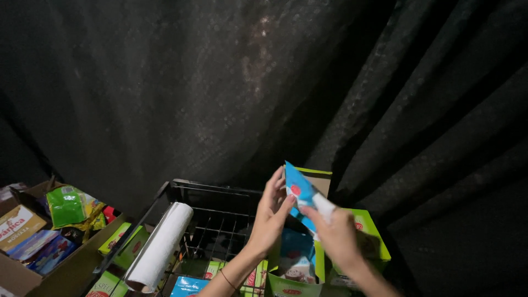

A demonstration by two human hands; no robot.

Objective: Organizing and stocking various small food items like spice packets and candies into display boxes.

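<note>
Head view. Both hands are raised over an open green carton (308, 275) that stands at the bottom of the frame, right of centre.

The left hand (270, 215) has its fingers extended upward and laid flat against the left face of a blue sachet (300, 193); the thumb side is hidden, so the grip reads as fingers pressed to the packet rather than a clear pinch. The right hand (340, 237) closes around the lower, white end of the same sachet, fingers curled and pinching it from the right. The sachet is held tilted, its top corner pointing up and left, above the carton's open mouth and in front of the raised carton flap (318, 177).

Inside the carton, further blue packets (297, 258) are visible, standing below the hands.

Surroundings: a black wire basket (220, 220) sits just left of the carton. A white roll (160, 246) lies slanted along the basket's left edge. Small green boxes (125, 241) lie just left of the roll. Further left, an open cardboard box (22, 278) contains mixed packages, among them a green pouch (66, 205). A dark draped cloth (264, 82) fills the background.
</note>
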